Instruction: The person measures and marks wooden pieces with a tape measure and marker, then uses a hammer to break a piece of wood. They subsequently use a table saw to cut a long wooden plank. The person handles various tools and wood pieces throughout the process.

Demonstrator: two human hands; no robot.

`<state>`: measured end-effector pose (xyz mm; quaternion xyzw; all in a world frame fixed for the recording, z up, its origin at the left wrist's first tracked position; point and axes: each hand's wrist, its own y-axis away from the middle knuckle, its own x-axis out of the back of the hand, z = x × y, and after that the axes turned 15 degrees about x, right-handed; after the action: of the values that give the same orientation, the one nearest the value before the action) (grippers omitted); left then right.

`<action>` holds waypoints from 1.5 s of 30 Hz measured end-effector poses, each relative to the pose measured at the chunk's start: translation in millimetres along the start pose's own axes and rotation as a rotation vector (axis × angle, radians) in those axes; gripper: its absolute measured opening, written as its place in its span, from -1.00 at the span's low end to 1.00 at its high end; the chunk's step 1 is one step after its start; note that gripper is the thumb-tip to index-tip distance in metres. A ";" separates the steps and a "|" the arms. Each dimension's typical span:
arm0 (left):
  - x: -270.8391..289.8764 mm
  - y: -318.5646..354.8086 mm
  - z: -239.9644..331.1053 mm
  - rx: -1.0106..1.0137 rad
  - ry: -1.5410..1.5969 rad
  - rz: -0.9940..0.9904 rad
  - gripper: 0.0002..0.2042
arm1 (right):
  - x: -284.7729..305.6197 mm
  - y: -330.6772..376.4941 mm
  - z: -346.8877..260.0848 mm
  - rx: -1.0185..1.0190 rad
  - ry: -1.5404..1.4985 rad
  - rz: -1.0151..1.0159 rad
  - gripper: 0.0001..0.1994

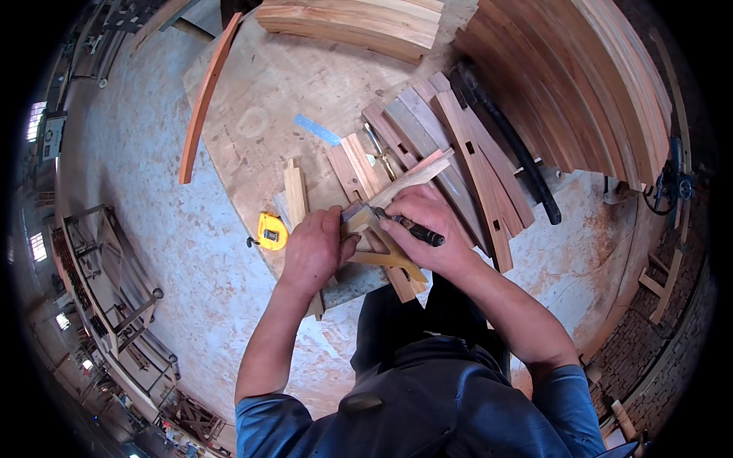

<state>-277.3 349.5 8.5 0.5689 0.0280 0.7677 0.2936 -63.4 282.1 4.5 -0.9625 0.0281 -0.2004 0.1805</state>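
My left hand (314, 243) is closed, fingers curled over a yellow angled square (403, 263) against a pale wooden strip (416, 174). The strip lies slantwise across other pieces on the bench. In my right hand (429, 221) is a dark pen-shaped marking tool (422, 233), its tip close to my left fingers, over the strip; the exact contact point is too small to tell. A yellow tape measure (271, 231) lies just left of my left hand. Beyond the hands are a pale tenoned piece (295, 191), a blue strip (317, 130) and a brass-coloured metal tool (378, 149).
Several mortised boards (466, 149) lie to the right on the wooden bench (252, 114). Stacks of curved planks (565, 76) and timber (351, 27) stand beyond. A black hose-like tube (511, 137) crosses at right. One curved reddish slat (206, 99) overhangs the bench's left edge.
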 end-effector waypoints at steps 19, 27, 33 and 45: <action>6.0 4.8 -0.4 -0.008 0.007 0.024 -0.54 | 30.7 -2.1 -35.3 -0.110 -0.078 0.101 -0.83; 51.6 -20.2 -62.8 0.440 0.618 0.330 -0.69 | 69.3 -38.1 -50.0 -0.371 0.063 0.152 -0.77; 31.1 -93.6 -170.6 0.740 0.290 0.467 -0.62 | 16.2 -78.3 -32.2 -0.541 -0.157 -0.001 -0.71; 15.1 4.0 -64.2 0.000 0.346 0.253 -0.58 | -102.1 -142.2 54.1 -0.476 0.374 -0.562 -0.56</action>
<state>-338.9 372.2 0.4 0.4275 0.0064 0.8848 0.1854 -138.4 445.9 -29.1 -0.8945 -0.1581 -0.4014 -0.1174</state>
